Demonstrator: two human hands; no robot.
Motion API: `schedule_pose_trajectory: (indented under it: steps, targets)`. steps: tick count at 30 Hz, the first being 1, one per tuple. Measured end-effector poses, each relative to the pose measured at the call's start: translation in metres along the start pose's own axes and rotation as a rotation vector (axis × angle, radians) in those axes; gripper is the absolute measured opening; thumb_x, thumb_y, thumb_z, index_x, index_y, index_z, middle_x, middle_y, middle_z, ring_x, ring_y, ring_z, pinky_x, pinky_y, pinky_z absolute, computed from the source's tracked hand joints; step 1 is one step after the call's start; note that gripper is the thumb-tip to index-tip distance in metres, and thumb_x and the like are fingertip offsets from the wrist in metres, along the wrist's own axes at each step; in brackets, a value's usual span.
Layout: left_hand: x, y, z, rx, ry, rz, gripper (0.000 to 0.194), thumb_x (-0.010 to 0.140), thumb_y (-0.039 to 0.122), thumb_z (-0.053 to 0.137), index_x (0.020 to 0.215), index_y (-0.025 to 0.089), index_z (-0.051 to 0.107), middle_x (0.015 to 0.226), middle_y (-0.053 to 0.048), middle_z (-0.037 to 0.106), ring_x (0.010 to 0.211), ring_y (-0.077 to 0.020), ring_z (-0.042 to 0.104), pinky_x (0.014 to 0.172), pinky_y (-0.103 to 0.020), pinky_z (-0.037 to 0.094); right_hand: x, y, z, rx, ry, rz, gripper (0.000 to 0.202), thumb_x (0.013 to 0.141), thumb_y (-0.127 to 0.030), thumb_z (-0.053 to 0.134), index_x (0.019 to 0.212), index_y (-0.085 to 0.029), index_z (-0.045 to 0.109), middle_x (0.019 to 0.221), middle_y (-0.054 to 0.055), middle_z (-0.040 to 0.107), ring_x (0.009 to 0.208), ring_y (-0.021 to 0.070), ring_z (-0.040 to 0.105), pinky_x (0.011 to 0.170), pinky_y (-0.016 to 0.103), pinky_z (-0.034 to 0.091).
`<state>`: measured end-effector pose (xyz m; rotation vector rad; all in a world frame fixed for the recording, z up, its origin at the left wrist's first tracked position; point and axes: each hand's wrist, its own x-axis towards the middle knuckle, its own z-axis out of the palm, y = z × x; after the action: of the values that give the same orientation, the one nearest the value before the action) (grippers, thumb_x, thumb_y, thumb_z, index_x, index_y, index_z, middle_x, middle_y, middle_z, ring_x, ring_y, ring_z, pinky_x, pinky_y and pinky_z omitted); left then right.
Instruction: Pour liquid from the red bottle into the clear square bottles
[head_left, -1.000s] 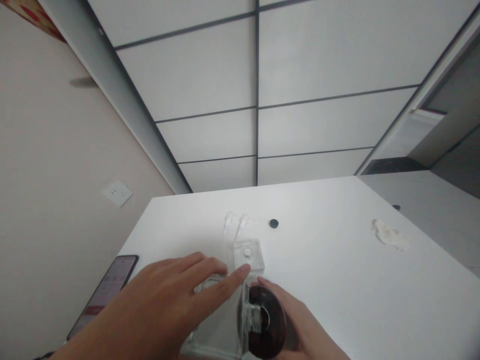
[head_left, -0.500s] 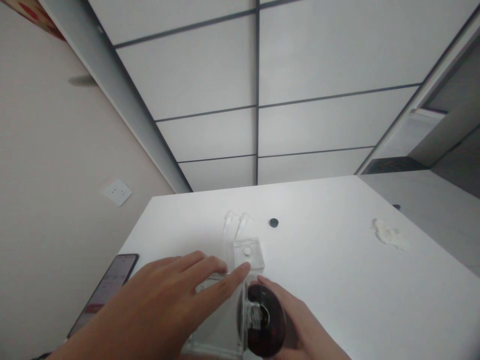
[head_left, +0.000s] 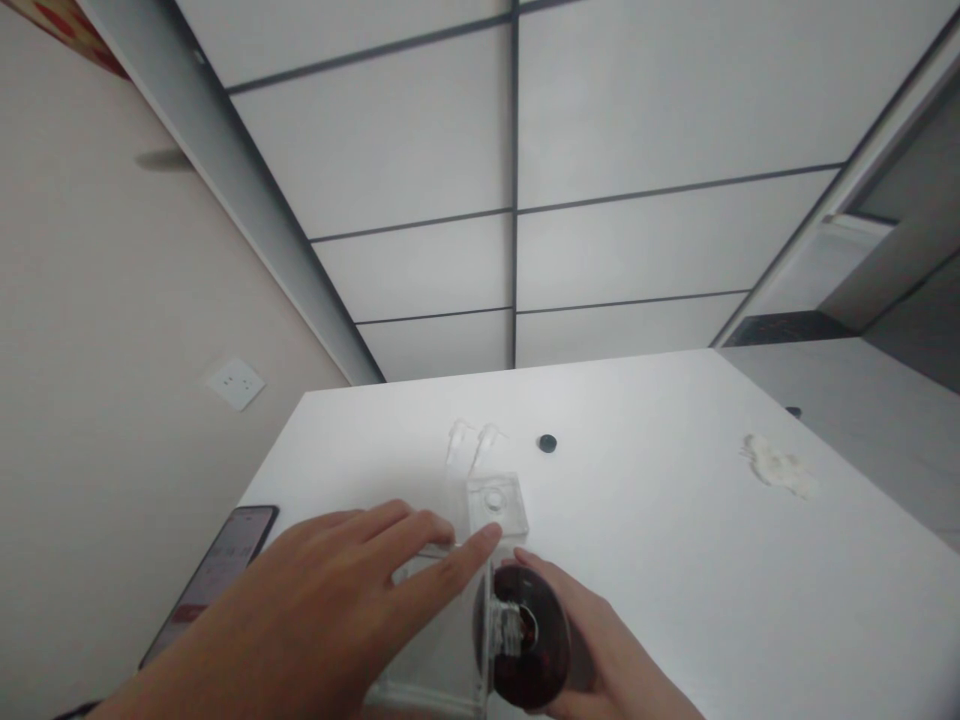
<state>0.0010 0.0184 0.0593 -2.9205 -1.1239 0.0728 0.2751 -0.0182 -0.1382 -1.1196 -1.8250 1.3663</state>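
Observation:
My left hand (head_left: 345, 590) is closed around a clear square bottle (head_left: 439, 650), with its index finger stretched along the top edge. Against the bottle's right side is a dark red, glossy round bottle (head_left: 536, 645). A clear threaded neck (head_left: 510, 628) shows between the two; I cannot tell which one it belongs to. My right hand (head_left: 611, 655) wraps the dark red bottle from the right, its fingers partly hidden behind it. Just beyond my left fingertip sits a second clear square bottle (head_left: 510, 505), with a round opening in its top.
Two translucent pump heads (head_left: 484, 450) lie behind the second bottle, with a small black cap (head_left: 548, 443) to their right. A phone (head_left: 214, 580) rests at the table's left edge. Crumpled white tissue (head_left: 776, 465) lies far right on the white table (head_left: 660, 440).
Both hands keep their hold and place. The view has shifted very slightly; nothing else visibly moves.

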Motion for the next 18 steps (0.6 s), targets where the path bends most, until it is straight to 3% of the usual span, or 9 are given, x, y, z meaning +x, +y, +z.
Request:
schedule_pose_trajectory:
  steps: [7,12,18]
  targets:
    - [0.0001,0.0014,0.0003,0.011,0.021,0.003,0.135,0.064,0.053,0.100,0.170,0.039,0.017,0.131,-0.008,0.075,0.110,-0.0353,0.075,0.095,-0.049,0.063,0.0032,0.0009,-0.0005,0.011,-0.014,-0.037,0.091,0.087,-0.066,0.080,0.162,-0.028,0.045,0.166,0.015,0.044,0.152,0.0376,0.043,0.127,0.059,0.033]
    - [0.0013,0.0056,-0.0031,0.005,-0.018,-0.039,0.133,0.064,0.046,0.101,0.169,0.040,0.019,0.136,-0.008,0.074,0.113,-0.0358,0.074,0.096,-0.051,0.064,0.0026,-0.0002,-0.0019,0.006,-0.013,-0.037,0.088,0.089,-0.061,0.080,0.162,-0.027,0.045,0.166,0.016,0.043,0.152,0.0382,0.043,0.127,0.060,0.032]
    - [-0.0009,0.0060,-0.0031,-0.001,-0.013,-0.036,0.131,0.069,0.051,0.098,0.170,0.040,0.016,0.136,-0.008,0.074,0.114,-0.0358,0.075,0.100,-0.053,0.063,0.0028,-0.0006,-0.0011,0.004,-0.032,-0.022,0.089,0.089,-0.061,0.081,0.163,-0.028,0.043,0.167,0.015,0.042,0.153,0.0366,0.042,0.128,0.060,0.031]
